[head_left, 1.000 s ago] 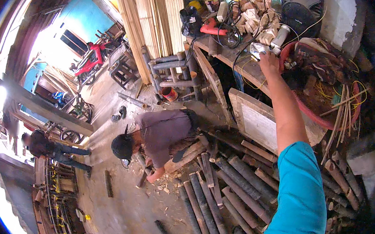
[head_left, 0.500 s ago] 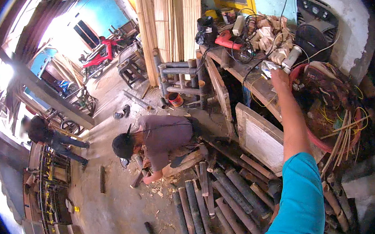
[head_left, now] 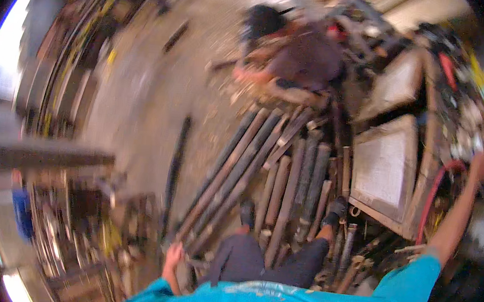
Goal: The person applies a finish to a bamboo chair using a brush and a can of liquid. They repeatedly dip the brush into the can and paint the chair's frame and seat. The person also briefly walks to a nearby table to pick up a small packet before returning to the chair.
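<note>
My right arm reaches out to the far right, and my right hand (head_left: 479, 166) is at the edge of the cluttered workbench (head_left: 427, 161). A small whitish thing (head_left: 461, 150) lies beside its fingers; blur hides whether the hand grips it. My left hand (head_left: 173, 255) is low at the left of my legs, near the lower ends of several long dark poles (head_left: 234, 170) lying on the floor. Its fingers are smeared, and I cannot make out anything in them. Shorter cut pole pieces (head_left: 291, 195) lie in front of my feet.
A co-worker in a dark cap and shirt (head_left: 310, 56) crouches ahead among wood chips (head_left: 247, 91). Framed cabinet doors (head_left: 383, 169) hang open below the bench. A red-rimmed tub (head_left: 431, 196) stands near my right arm. Stacked timber and racks (head_left: 67, 78) line the left.
My view has swung down and to the right, so the scene is blurred and my legs and left hand now show. My right hand remains at the bench.
</note>
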A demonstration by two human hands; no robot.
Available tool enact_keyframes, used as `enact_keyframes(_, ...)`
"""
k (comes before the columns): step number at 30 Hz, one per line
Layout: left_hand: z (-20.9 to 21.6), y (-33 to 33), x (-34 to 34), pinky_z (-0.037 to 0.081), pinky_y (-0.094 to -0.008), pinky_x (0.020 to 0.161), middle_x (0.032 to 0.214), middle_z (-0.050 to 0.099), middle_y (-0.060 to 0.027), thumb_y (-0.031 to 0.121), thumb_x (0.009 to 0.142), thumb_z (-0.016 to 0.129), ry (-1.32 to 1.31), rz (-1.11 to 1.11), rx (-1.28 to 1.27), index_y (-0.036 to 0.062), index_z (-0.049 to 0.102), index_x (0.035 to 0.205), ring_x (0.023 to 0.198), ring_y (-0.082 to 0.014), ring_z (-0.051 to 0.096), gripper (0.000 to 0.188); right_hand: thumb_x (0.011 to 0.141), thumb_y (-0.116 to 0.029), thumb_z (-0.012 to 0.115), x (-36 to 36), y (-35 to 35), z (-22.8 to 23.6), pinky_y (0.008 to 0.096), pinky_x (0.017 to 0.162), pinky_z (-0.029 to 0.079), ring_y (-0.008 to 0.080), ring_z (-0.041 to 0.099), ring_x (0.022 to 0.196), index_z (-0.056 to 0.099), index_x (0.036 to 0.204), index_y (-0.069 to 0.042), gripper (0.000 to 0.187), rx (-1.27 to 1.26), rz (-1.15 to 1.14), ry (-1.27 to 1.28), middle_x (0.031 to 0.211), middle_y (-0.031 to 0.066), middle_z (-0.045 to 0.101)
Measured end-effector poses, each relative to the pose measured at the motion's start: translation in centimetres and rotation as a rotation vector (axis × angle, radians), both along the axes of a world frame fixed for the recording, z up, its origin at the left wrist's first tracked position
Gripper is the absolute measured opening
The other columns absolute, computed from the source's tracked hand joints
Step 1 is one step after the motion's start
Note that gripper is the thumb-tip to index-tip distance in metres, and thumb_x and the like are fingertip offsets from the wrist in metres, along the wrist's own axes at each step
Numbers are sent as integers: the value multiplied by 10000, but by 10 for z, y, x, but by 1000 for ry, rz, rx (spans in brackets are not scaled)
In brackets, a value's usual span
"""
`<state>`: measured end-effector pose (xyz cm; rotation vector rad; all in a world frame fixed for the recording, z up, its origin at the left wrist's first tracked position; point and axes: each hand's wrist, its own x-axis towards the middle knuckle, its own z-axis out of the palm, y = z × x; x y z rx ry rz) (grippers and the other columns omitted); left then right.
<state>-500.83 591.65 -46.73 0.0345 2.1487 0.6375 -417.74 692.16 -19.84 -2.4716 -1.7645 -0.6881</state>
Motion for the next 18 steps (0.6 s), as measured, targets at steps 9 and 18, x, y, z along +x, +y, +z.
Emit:
enact_keyframes(9, -13, -89, 96, 511, -262, 723, 931, 660, -40, 355, 936, 666, -7, 557, 288, -17, 594, 1236, 795, -120, 613, 483, 903, -299, 653, -235, -66, -30, 374, 843, 502, 236, 652, 967, 681, 1129, -24, 357, -344, 654, 305, 1050, 165, 699)
enact_keyframes(18, 49, -299, 153, 510, -264, 751, 960, 662, -41, 379, 940, 647, 182, 1197, 187, 16, 636, 1186, 837, -108, 611, 438, 856, -184, 670, -764, -572, -48, 333, 633, 458, 144, 555, 691, 652, 912, 14, 207, -1074, 1394, 679, 750, 81, 624)
